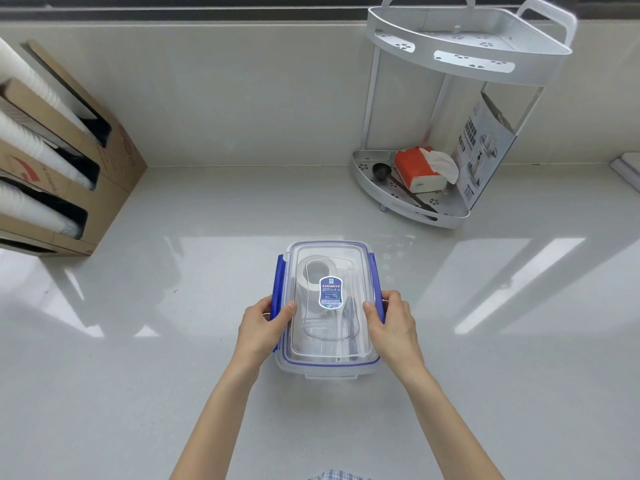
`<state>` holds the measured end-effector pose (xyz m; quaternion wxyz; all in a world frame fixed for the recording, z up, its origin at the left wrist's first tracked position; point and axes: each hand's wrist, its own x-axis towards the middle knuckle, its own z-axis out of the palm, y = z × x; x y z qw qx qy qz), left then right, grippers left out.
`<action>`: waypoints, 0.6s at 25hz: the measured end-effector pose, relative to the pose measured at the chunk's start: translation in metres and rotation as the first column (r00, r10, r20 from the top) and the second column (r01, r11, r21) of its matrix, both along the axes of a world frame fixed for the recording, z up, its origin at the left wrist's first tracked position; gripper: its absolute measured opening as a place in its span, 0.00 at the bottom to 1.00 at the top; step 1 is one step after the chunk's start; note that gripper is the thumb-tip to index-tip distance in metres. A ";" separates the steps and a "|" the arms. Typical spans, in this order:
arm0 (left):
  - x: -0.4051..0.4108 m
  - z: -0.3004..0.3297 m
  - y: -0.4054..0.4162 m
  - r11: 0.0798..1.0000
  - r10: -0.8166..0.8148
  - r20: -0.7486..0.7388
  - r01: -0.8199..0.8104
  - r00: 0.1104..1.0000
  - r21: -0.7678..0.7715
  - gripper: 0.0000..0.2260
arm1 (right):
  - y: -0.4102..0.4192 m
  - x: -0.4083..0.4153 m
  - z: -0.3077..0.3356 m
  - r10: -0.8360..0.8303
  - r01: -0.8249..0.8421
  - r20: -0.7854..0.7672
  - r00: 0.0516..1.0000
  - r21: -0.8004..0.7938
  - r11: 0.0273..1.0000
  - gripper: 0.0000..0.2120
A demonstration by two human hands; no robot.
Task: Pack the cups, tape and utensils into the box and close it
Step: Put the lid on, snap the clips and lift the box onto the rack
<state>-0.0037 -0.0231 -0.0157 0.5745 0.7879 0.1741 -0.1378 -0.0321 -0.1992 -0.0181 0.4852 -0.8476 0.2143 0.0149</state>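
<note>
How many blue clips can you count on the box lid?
2: a left clip under the left hand, and a right clip under the right hand. End clips, if any, look clear, not blue.

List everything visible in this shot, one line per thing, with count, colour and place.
Clear plastic storage box: one, transparent with blue side latches, on the counter centre.
Clear box lid: one, transparent with blue seal and blue label, seated on the box.
Roll of white tape: one, white, inside the box under the lid.
Utensils: count unclear, pale, inside along the right side.
Glossy white counter: one, white, throughout.
Brown cardboard cup dispenser: one, brown, far left, holding stacks of white cups.
White metal corner rack: one, two tiers, back right.
Orange tissue pack: one, orange and white, lower tier.
Dark scoop: one, lower tier.
Printed carton: one, lower tier, leaning.
Left hand: on the left latch.
Right hand: on the right latch.
</note>
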 end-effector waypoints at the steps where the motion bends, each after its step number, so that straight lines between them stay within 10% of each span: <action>1: -0.001 0.000 -0.001 1.000 0.004 0.022 -0.005 1.000 0.016 0.18 | 0.000 0.000 0.000 0.001 -0.001 0.000 1.000 0.002 1.000 0.14; 15: -0.008 -0.002 -0.014 0.951 -0.120 0.282 0.028 0.952 0.309 0.10 | 0.001 -0.001 0.000 0.008 -0.008 0.002 1.000 -0.005 1.000 0.15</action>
